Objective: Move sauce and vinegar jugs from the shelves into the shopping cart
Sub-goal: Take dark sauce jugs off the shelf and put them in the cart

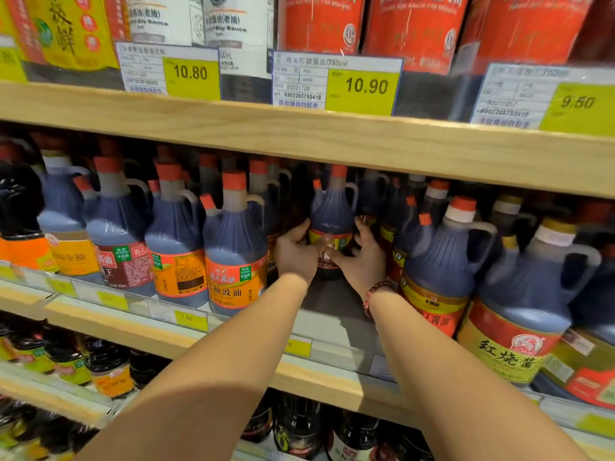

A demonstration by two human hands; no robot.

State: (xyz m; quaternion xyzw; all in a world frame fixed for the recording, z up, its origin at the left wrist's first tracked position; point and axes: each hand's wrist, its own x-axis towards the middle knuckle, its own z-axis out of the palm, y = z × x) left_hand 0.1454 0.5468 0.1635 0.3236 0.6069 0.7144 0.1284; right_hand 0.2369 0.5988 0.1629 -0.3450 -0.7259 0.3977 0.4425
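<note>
Premises are presenting as a shop — a supermarket sauce aisle. Wooden shelves point(299, 134) are running in tiers, the middle one carrying rows of sauce jugs point(234, 241) several deep, all facing outward. Yellow price tags point(362, 86) are showing 10.80, 10.90 and 9.50 along the shelf edges, with barcode numbers printed beside them. Dark bottles point(109, 367) are filling the lower tier — packed close.

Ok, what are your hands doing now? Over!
Left hand and right hand grip one dark sauce jug. Jug set back on the shelf. Neighbour jugs crowd both sides.
</note>
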